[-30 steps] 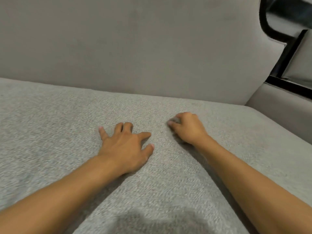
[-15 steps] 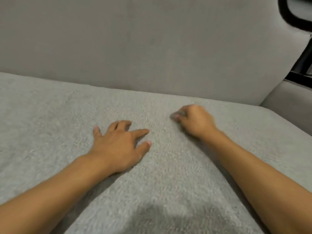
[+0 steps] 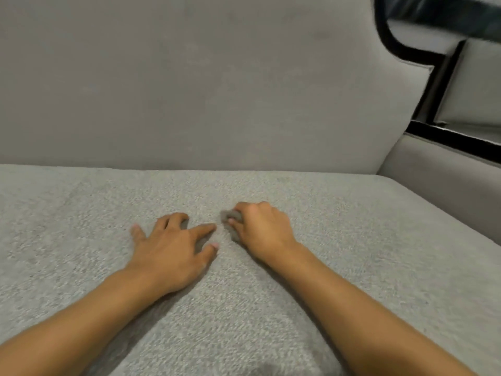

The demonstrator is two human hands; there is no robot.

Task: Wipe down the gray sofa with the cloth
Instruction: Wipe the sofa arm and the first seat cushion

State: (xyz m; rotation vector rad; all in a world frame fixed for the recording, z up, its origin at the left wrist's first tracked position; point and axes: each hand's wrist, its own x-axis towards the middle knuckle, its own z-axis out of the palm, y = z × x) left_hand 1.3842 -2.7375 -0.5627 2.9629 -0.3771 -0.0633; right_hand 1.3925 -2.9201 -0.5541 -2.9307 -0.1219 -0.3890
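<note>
Right hand [image 3: 261, 230] fist-curled, gripping small gray cloth [image 3: 230, 215] pressed on sofa [image 3: 352, 240] seat, near backrest. Left hand [image 3: 173, 246] flat on seat just beside it, fingers spread, grasping nothing. Armrest [image 3: 447, 180] at right.

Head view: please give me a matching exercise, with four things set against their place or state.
Column 1
1 left hand
2 right hand
3 cloth
4 backrest

Column 2
A upright behind the seat
B resting open on the seat
C curled round the cloth
D bunched, gray, inside a fist

Pairs: 1-B, 2-C, 3-D, 4-A
</note>
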